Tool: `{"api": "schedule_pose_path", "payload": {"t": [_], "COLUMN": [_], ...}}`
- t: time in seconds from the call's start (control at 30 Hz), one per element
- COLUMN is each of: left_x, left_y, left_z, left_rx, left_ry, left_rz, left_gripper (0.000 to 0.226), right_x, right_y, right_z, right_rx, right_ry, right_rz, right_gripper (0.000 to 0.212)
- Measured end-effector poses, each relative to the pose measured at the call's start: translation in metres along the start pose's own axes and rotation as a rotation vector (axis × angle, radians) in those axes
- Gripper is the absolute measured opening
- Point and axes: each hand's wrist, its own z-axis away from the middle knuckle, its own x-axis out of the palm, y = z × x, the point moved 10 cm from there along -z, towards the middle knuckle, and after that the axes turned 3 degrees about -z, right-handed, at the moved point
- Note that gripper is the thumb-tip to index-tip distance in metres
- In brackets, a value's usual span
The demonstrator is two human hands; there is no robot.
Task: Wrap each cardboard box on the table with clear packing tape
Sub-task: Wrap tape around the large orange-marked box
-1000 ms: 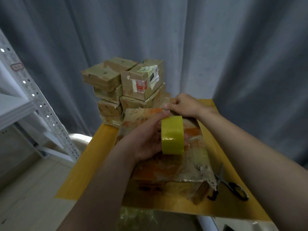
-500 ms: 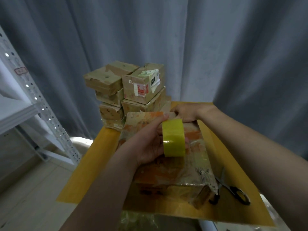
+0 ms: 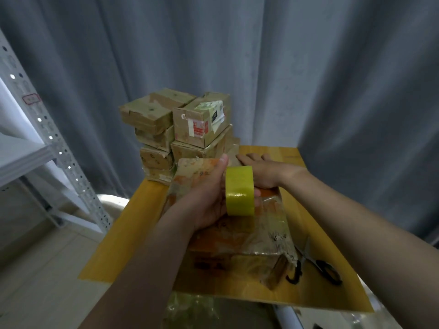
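A large flat cardboard box (image 3: 240, 236), orange-printed and covered in shiny clear tape, lies on the yellow table (image 3: 123, 236). My left hand (image 3: 209, 200) grips a yellowish roll of packing tape (image 3: 239, 190) upright just above the box's middle. Beyond the roll, my right hand (image 3: 261, 169) lies flat with straight fingers on the box's far end; the roll hides its lower part. A stack of several small cardboard boxes (image 3: 175, 134) stands at the table's far left corner, touching the large box's far edge.
Black-handled scissors (image 3: 318, 267) lie on the table right of the large box's near corner. A white metal shelf rack (image 3: 42, 148) stands to the left. Grey curtains (image 3: 308, 67) hang close behind the table. Crumpled clear plastic (image 3: 190, 309) hangs below the table's near edge.
My right hand slid back along the box's far end and flattened out. The tape roll in my left hand rose slightly. The camera tilted down a little.
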Motion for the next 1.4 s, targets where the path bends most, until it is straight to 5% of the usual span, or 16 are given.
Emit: {"api": "schedule_pose_path", "payload": {"t": [0.33,0.47,0.63,0.77,0.87,0.93,1.07,1.4], "left_x": [-0.009,0.008,0.004,0.031,0.032,0.029,0.016,0.023], "left_y": [0.025,0.024,0.021,0.030,0.016,0.001,-0.030,-0.081], "left_z": [0.042,0.060,0.077,0.104,0.119,0.123,0.125,0.142], "left_rx": [0.206,0.205,0.220,0.239,0.227,0.197,0.120,0.100], "left_ry": [0.230,0.146,0.223,0.103,0.094,0.108,0.214,0.182], "left_rz": [-0.208,-0.309,-0.318,-0.324,-0.307,-0.271,-0.284,-0.244], "left_gripper": [0.040,0.036,0.082,0.032,0.019,0.030,0.098,0.056], "right_x": [0.002,-0.003,-0.006,-0.011,-0.009,-0.010,-0.011,-0.012], "right_y": [0.005,0.005,-0.005,-0.010,-0.012,-0.014,-0.014,-0.015], "right_z": [-0.009,-0.002,0.006,0.013,0.013,0.017,0.023,0.023], "right_rx": [-0.018,0.017,0.008,-0.005,-0.009,-0.006,0.008,-0.003], "right_ry": [0.048,0.091,0.082,0.089,0.073,0.089,0.096,0.104], "right_rz": [-0.025,-0.028,-0.042,-0.040,-0.089,-0.135,-0.137,-0.159], "right_gripper": [0.077,0.074,0.071,0.070,0.086,0.094,0.093,0.092]}}
